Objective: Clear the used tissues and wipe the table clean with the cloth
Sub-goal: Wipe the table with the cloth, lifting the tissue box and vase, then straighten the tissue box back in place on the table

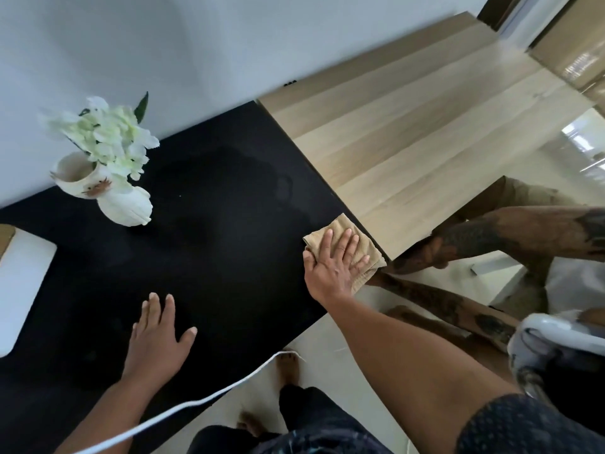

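While right hand (330,263) presses cloth (343,247) | black table (229,208) | white wall (163,44)

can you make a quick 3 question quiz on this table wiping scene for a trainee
1. True or false: the right hand presses flat on the cloth.
2. Where is the cloth on the black table? A) centre B) right corner, at the edge C) beside the vase
3. Fill in: the left hand rests ____ on the table, holding nothing.

Key: 1 true; 2 B; 3 flat
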### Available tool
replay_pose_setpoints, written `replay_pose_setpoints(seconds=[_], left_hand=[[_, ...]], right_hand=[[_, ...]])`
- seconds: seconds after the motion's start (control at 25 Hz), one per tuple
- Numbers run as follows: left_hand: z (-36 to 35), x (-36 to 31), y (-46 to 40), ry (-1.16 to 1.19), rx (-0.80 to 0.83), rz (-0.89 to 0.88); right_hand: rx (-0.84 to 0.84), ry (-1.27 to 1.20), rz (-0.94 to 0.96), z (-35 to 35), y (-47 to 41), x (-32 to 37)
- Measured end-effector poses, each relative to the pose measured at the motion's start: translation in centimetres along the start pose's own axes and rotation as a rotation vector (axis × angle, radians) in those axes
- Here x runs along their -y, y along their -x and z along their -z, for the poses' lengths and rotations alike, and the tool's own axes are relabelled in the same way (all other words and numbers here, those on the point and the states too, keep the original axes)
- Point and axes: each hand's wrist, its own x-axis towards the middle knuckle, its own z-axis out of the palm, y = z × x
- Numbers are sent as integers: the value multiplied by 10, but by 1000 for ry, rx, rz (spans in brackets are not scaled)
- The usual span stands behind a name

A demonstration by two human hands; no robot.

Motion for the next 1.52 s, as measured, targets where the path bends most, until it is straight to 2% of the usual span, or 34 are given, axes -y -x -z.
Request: replay_pose_setpoints(seconds=[0.16, 0.32, 0.44, 0.6, 0.76, 0.92, 1.16, 1.28, 1.4, 1.52], left_hand=[[15, 0, 6, 83, 30, -4], [34, 3, 25, 259, 18, 9], [51, 23, 44, 432, -54, 77], [68, 74, 70, 603, -131, 162], [96, 134, 89, 884, -307, 382], [121, 176, 91, 1102, -468, 580], [143, 207, 75, 1496, -587, 707], [151, 214, 58, 1458, -521, 729], [159, 213, 41, 1492, -566, 858], [160, 216, 24, 1483, -570, 894]], right_hand=[[68, 19, 77, 11, 17, 11], [75, 41, 342, 4, 63, 48], [208, 1, 533, -8, 102, 91], [422, 9, 699, -10, 138, 154], [477, 34, 832, -9, 168, 236], [494, -75, 885, 3, 187, 318], [447, -155, 872, 11, 179, 427], [434, -116, 837, 6, 157, 466], [472, -131, 755, -7, 133, 492], [555, -150, 689, -22, 110, 502]])
